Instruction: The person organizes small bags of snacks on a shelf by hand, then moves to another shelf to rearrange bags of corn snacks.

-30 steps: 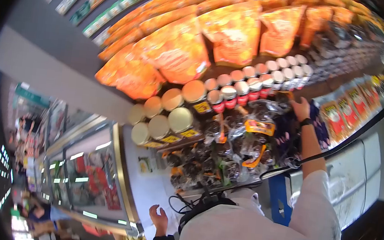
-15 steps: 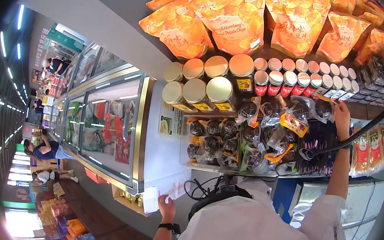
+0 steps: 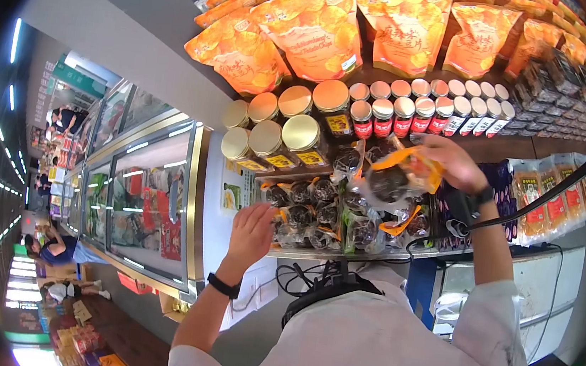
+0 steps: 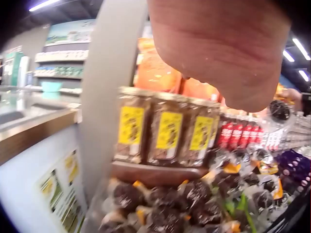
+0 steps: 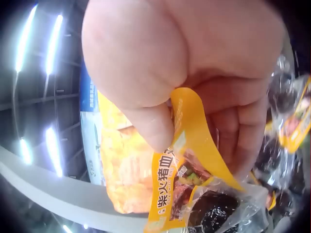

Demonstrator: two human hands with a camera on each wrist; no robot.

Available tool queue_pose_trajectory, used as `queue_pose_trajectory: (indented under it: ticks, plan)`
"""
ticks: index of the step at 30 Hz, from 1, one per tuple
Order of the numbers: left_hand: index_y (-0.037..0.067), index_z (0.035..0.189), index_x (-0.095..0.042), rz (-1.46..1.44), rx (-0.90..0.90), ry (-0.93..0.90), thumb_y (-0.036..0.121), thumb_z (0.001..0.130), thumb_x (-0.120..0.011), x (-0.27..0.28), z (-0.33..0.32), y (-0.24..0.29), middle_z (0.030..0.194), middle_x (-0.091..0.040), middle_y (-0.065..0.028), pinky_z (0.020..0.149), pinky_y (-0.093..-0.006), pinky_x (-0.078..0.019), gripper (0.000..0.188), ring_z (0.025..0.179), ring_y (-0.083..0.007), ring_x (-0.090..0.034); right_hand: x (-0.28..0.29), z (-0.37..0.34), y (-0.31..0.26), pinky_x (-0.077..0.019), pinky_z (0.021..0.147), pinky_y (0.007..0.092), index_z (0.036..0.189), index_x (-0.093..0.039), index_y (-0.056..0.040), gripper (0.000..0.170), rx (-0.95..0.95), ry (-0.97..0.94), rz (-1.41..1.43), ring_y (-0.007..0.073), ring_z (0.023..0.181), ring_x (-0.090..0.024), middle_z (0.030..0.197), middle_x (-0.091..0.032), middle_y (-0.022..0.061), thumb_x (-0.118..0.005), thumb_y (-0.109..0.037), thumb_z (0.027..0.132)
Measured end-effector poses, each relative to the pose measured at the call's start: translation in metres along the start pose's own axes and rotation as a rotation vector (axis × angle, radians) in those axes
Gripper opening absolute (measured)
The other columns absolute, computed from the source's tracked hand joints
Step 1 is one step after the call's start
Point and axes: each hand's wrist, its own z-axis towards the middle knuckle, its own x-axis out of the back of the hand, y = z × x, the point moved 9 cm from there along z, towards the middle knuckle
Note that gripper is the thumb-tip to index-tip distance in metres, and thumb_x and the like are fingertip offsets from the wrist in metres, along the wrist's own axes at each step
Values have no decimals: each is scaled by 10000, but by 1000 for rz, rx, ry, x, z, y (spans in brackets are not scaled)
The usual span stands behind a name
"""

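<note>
My right hand [image 3: 452,162] pinches the orange label end of a clear plastic pack holding a dark round food [image 3: 387,184], lifted above the display bin. Close up in the right wrist view, thumb and fingers close on the pack's yellow-orange printed label [image 5: 170,194], with the glossy dark ball [image 5: 214,211] hanging below. My left hand [image 3: 252,236] is at the left end of the bin, fingers fairly straight, beside similar dark packs [image 3: 300,216]. In the left wrist view its palm [image 4: 218,48] appears above the jars and packs.
Behind the bin stand large gold-lidded jars [image 3: 265,137] and small red-labelled jars [image 3: 403,116]. Orange chip bags [image 3: 315,35] line the shelf above. Purple packs [image 3: 496,183] and hanging snack packs [image 3: 557,186] lie to the right. A glass-topped freezer [image 3: 149,189] stands left; a black cable [image 3: 556,189] crosses at right.
My right hand has moved left from the bin's far right corner, now holding up a dark-ball pack. My left hand has risen from below the counter to the bin's left end.
</note>
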Motion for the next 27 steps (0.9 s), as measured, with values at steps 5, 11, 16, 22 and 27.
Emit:
queue_pose_trajectory:
  ticks: [5,11,16,22,27]
  plan:
    - [104,1226,-542,108,-482,-78,110,775,-617,13,68,89,1295,-502,-79,1047,-421,-337,458,1226,-256,-446,-71,74,38,-491,694,265,915,-553,-9,214,-71,-417,108,128,755,-608,841,-609,40,-570,-222,920]
    - [119,1303,-481,187,-541,-170,152,806,-532,-8,63,106,1376,-444,-69,1094,-394,-302,500,1303,-232,-387,-121,92,64,-513,766,301,921,-544,3,174,-228,-349,430,184,793,-629,854,-614,87,-564,-170,907]
    - [99,1285,-492,111,-418,-56,95,789,-548,-9,46,94,1324,-478,-111,1028,-419,-376,499,1236,-272,-454,-140,79,86,-502,818,333,1080,-583,6,251,-336,-332,601,180,911,-630,1001,-644,94,-539,-170,907]
    - [39,1161,-546,-38,-314,115,65,652,-741,5,32,88,1227,-522,-129,951,-446,-423,546,1119,-311,-515,-159,64,100,-493,722,309,1111,-582,-2,294,-365,-295,786,147,862,-626,1043,-653,83,-517,-213,917]
    - [22,1176,-528,-139,-13,52,96,646,-772,-10,33,66,1209,-539,-156,914,-426,-428,588,1075,-335,-533,-168,57,108,-406,522,210,1019,-599,-11,244,-378,-396,1002,61,661,-530,855,-630,30,-518,-218,916]
